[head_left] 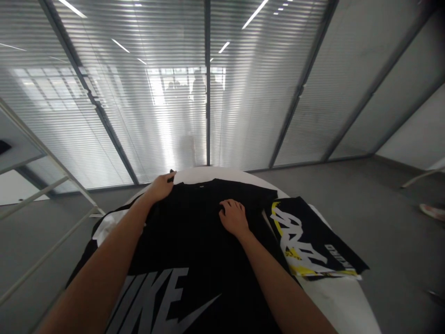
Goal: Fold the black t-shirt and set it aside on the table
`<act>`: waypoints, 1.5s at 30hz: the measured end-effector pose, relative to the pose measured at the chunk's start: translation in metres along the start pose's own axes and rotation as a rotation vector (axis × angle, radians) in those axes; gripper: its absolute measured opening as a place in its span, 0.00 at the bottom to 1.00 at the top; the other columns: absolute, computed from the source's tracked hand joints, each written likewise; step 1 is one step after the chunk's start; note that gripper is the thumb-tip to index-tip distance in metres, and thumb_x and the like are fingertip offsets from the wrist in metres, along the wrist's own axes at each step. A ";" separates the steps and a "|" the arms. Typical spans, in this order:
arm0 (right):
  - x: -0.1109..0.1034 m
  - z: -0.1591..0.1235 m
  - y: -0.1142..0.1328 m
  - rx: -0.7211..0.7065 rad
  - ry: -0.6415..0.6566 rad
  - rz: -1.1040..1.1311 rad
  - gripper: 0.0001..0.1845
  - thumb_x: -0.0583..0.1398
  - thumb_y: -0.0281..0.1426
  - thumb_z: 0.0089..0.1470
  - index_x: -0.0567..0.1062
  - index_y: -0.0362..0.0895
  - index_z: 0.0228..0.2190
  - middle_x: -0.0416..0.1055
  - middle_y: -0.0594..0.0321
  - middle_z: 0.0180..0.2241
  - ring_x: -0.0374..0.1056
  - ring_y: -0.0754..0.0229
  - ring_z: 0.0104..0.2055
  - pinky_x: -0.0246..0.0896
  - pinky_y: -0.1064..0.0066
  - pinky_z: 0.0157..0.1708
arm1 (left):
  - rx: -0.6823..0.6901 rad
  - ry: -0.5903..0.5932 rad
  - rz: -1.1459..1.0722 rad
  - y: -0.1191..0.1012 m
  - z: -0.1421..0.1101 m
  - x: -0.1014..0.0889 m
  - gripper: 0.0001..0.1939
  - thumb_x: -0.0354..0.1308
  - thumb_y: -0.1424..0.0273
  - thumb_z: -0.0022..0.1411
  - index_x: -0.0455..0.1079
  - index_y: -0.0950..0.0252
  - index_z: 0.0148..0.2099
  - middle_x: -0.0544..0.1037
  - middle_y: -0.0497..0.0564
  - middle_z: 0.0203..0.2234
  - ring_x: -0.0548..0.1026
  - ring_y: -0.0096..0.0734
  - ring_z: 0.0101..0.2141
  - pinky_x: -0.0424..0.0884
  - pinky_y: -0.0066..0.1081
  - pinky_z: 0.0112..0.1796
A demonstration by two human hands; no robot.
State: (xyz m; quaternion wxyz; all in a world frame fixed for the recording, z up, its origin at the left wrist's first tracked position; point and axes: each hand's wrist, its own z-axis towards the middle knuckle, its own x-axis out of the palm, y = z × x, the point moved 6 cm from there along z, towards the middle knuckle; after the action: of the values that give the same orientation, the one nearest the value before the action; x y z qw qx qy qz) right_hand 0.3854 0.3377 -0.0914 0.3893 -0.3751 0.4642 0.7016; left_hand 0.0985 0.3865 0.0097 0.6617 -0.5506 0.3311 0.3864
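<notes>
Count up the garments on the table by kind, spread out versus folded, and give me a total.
Spread black shirt, under both hands: 1
Folded black shirt with yellow and white print: 1
Total: 2

The black shirt (194, 241) runs off the bottom edge, its grey lettering cut short. It hides most of the white desk (333, 297). A shoe (433, 212) at the right edge is cropped and blurred.

Glass partition walls (243, 93) with lowered blinds, grey floor (365, 195), ceiling strip lights reflected
</notes>
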 end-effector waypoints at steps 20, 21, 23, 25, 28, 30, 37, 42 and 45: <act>0.001 0.000 -0.002 -0.011 -0.013 0.029 0.18 0.55 0.31 0.57 0.74 0.48 0.48 0.70 0.56 0.51 0.61 0.52 0.56 0.43 0.56 0.60 | 0.013 0.269 0.497 0.064 -0.036 0.089 0.36 0.35 0.51 0.70 0.48 0.65 0.72 0.49 0.60 0.69 0.48 0.51 0.68 0.47 0.55 0.62; 0.001 0.000 -0.002 -0.012 -0.014 0.026 0.18 0.55 0.31 0.57 0.74 0.48 0.48 0.70 0.56 0.51 0.61 0.53 0.56 0.43 0.56 0.60 | 0.009 0.279 0.500 0.067 -0.035 0.090 0.36 0.35 0.51 0.70 0.48 0.64 0.72 0.50 0.60 0.69 0.47 0.51 0.68 0.47 0.55 0.62; 0.002 0.000 -0.002 -0.016 -0.016 0.020 0.17 0.55 0.31 0.57 0.74 0.47 0.48 0.70 0.56 0.51 0.61 0.53 0.56 0.43 0.56 0.61 | 0.003 0.273 0.524 0.066 -0.034 0.089 0.35 0.35 0.50 0.69 0.50 0.61 0.71 0.52 0.59 0.69 0.47 0.55 0.68 0.46 0.58 0.61; 0.003 0.000 -0.002 -0.016 -0.011 0.014 0.18 0.55 0.31 0.57 0.74 0.47 0.48 0.69 0.56 0.51 0.60 0.53 0.56 0.42 0.56 0.61 | 0.001 0.208 0.566 0.058 -0.033 0.085 0.34 0.35 0.49 0.69 0.55 0.58 0.70 0.53 0.59 0.69 0.46 0.59 0.67 0.44 0.62 0.60; 0.003 0.000 -0.002 -0.014 -0.013 0.008 0.18 0.55 0.31 0.57 0.74 0.47 0.48 0.69 0.55 0.51 0.60 0.52 0.56 0.43 0.56 0.60 | 0.030 0.067 0.613 0.043 -0.034 0.081 0.34 0.36 0.48 0.68 0.55 0.56 0.70 0.53 0.60 0.68 0.47 0.62 0.67 0.43 0.61 0.60; 0.003 0.000 -0.002 -0.015 -0.022 0.009 0.18 0.55 0.31 0.57 0.74 0.47 0.48 0.70 0.55 0.51 0.61 0.52 0.56 0.43 0.56 0.60 | 0.016 0.070 0.617 0.041 -0.038 0.086 0.35 0.37 0.47 0.68 0.53 0.56 0.70 0.55 0.62 0.68 0.49 0.65 0.66 0.45 0.60 0.60; 0.002 0.000 -0.002 -0.011 -0.001 0.015 0.18 0.54 0.31 0.58 0.74 0.47 0.49 0.69 0.55 0.51 0.60 0.52 0.56 0.42 0.56 0.61 | -0.003 0.008 0.647 0.035 -0.048 0.092 0.33 0.41 0.51 0.68 0.54 0.57 0.70 0.59 0.62 0.66 0.50 0.68 0.65 0.44 0.63 0.59; 0.002 -0.001 -0.004 -0.007 0.009 0.031 0.17 0.54 0.31 0.58 0.74 0.47 0.49 0.69 0.55 0.52 0.60 0.52 0.57 0.42 0.57 0.61 | -0.031 -0.080 0.525 0.016 -0.069 0.086 0.29 0.39 0.59 0.71 0.53 0.60 0.70 0.63 0.62 0.64 0.58 0.52 0.64 0.51 0.51 0.61; 0.002 -0.001 -0.005 -0.020 0.001 0.046 0.17 0.54 0.31 0.58 0.74 0.47 0.49 0.69 0.55 0.52 0.60 0.53 0.57 0.42 0.57 0.61 | -0.023 0.067 0.502 0.015 -0.089 0.098 0.29 0.43 0.58 0.69 0.58 0.59 0.69 0.59 0.62 0.66 0.55 0.55 0.65 0.53 0.50 0.61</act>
State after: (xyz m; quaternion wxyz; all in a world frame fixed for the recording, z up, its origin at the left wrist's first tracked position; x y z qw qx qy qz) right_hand 0.3888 0.3387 -0.0948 0.3690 -0.3683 0.4660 0.7149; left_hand 0.1318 0.3151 -0.0974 0.5275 -0.4710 0.4747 0.5240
